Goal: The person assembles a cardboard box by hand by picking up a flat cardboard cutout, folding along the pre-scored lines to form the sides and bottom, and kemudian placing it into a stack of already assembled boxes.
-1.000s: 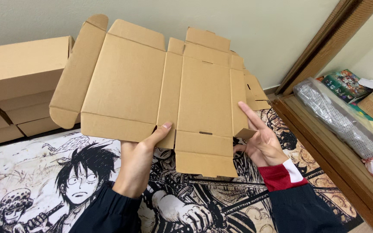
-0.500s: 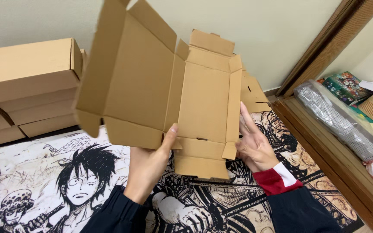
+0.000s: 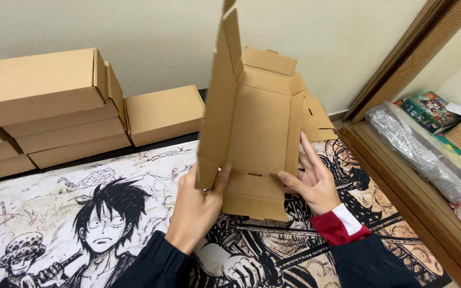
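I hold a flat brown cardboard box blank (image 3: 262, 128) upright in front of me. Its large left panel (image 3: 221, 101) is folded up nearly on edge toward me. My left hand (image 3: 198, 205) grips the lower left corner, thumb on the inner face. My right hand (image 3: 313, 181) presses fingers against the right side wall, thumb on the lower crease. A small bottom flap (image 3: 254, 200) hangs below both hands. A further right flap (image 3: 316, 120) sticks out behind.
Several folded brown cardboard boxes (image 3: 44, 106) are stacked against the wall at left, with one lone box (image 3: 164, 114) beside them. A black-and-white cartoon-print mat (image 3: 81, 213) covers the surface. A wooden frame edge (image 3: 412, 197) and plastic-wrapped items (image 3: 422, 149) lie at right.
The left panel of the blank has swung from lying flat and wide to standing nearly on edge. My left hand moved right with it; the box stack behind came into view.
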